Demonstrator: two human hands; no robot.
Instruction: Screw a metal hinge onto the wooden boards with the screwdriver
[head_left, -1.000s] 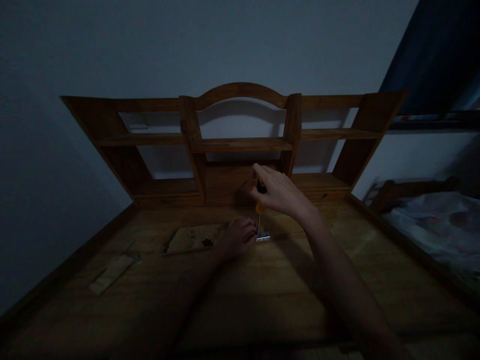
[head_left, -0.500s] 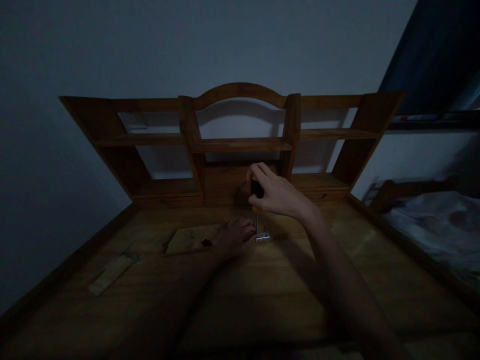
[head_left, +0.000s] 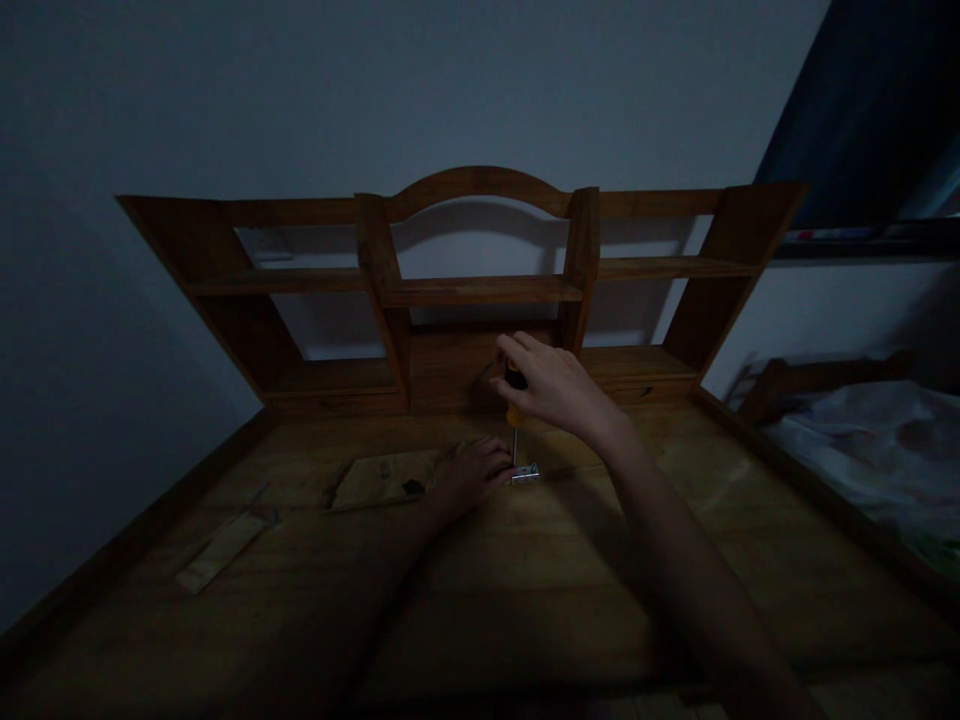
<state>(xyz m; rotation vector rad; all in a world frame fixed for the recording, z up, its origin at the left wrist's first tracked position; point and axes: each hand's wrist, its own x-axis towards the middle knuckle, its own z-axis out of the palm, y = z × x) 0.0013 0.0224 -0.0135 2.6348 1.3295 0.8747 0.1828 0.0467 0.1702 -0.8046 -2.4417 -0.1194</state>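
The right hand [head_left: 555,392] is wrapped around the handle of a screwdriver [head_left: 514,414], yellow and black, held nearly upright with its shaft pointing down. The shaft runs to the left end of a small shiny metal plate [head_left: 526,473] on the desk [head_left: 555,590]; whether the tip sits in a screw is too small to tell. The left hand [head_left: 466,477] rests low, its fingers gathered at that same end of the plate, beside the shaft; whether they pinch anything cannot be told.

Just left of the left hand, and partly covered by it, lies a flat wooden board [head_left: 375,477] with a dark hole near its lower edge. Further left, near the side of the desk, a short strip of wood [head_left: 222,552] lies at a slant, with a thin object [head_left: 259,493] just past its far end, too dim to identify. Behind the hands stands a wooden shelf [head_left: 484,291] with an arched top, in front of a pale wall [head_left: 480,90]. At far right are a crumpled plastic bag [head_left: 877,440] and a dark curtain [head_left: 840,130].
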